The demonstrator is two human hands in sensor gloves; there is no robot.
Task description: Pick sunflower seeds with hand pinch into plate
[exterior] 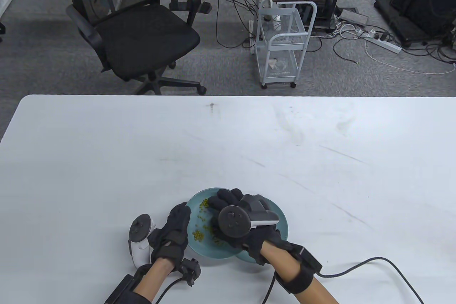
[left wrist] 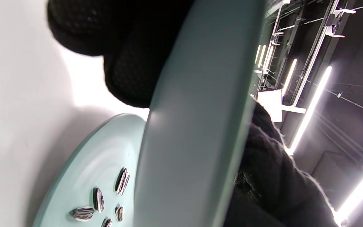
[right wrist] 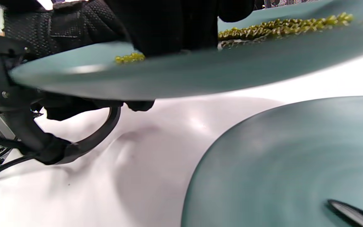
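Observation:
Two pale teal plates overlap at the table's near edge. My left hand (exterior: 182,213) grips the left rim of the upper plate (exterior: 195,197) and holds it tilted above the table; its underside fills the left wrist view (left wrist: 194,126). Small yellow-green grains (exterior: 198,235) lie on it, also seen in the right wrist view (right wrist: 279,25). My right hand (exterior: 223,200) reaches over this plate, fingers (right wrist: 169,25) bunched down on its surface among the grains; what they pinch is hidden. The lower plate (exterior: 282,223) lies on the table with several striped sunflower seeds (left wrist: 99,198).
The white table (exterior: 228,147) stretches far beyond the plates. Cables run from both wrists off the near edge (exterior: 374,261). An office chair (exterior: 142,33) and a white cart (exterior: 281,44) stand on the floor behind the table.

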